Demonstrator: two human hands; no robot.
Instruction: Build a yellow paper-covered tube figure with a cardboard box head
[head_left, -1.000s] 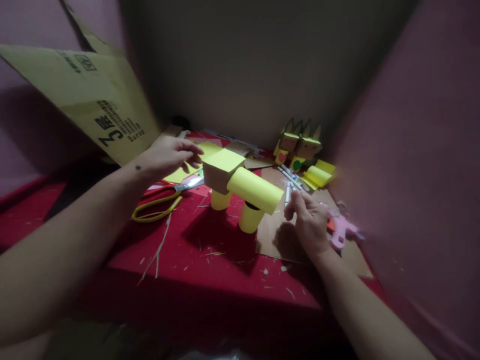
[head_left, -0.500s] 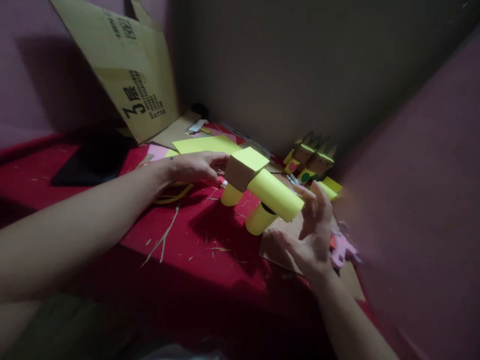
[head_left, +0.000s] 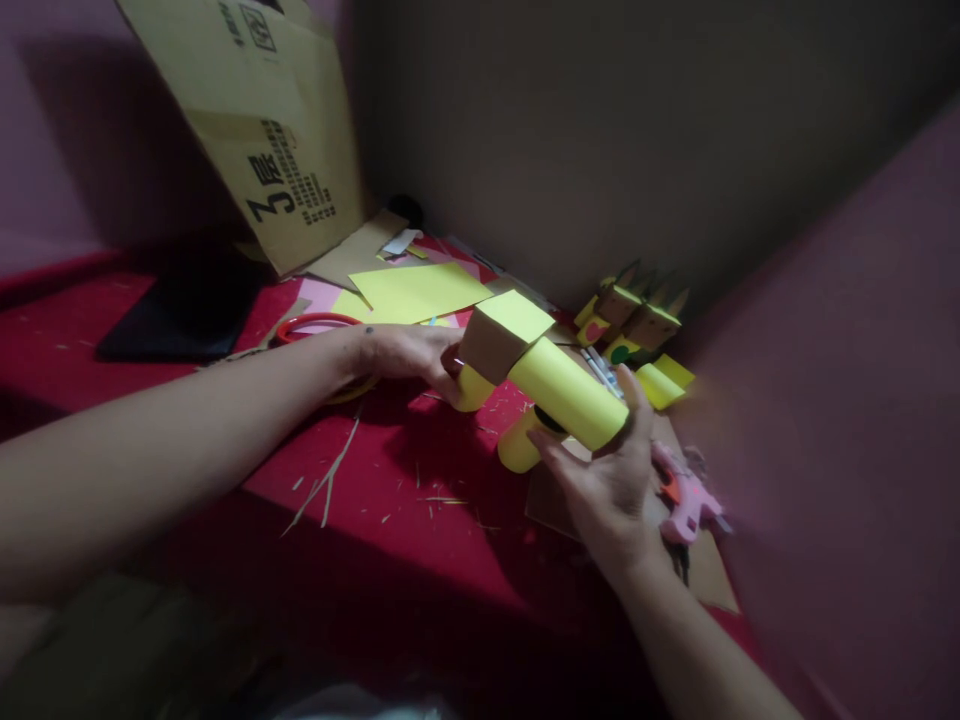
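A paper figure stands on the red cloth between my hands. It has a cardboard box (head_left: pixel 491 345) with a yellow top, and a yellow paper tube (head_left: pixel 570 392) lies slanted to its right. Beneath are two short yellow rolls, the left roll (head_left: pixel 474 390) and the right roll (head_left: pixel 517 443). My left hand (head_left: pixel 420 355) is closed round the left roll under the box, its fingertips partly hidden. My right hand (head_left: pixel 611 490) grips the right side, thumb by the right roll and fingers at the tube's end.
A large cardboard sheet (head_left: pixel 277 130) with printing leans at the back left by a dark flat object (head_left: pixel 176 310). Yellow paper (head_left: pixel 420 290) and a red ring (head_left: pixel 315 322) lie behind my left arm. Small box-headed figures (head_left: pixel 637 315) stand back right; a pink tool (head_left: pixel 688 500) lies right.
Both hands have moved in on the figure, the left to the left roll and the right to the tube's end and right roll. The view has shifted slightly.
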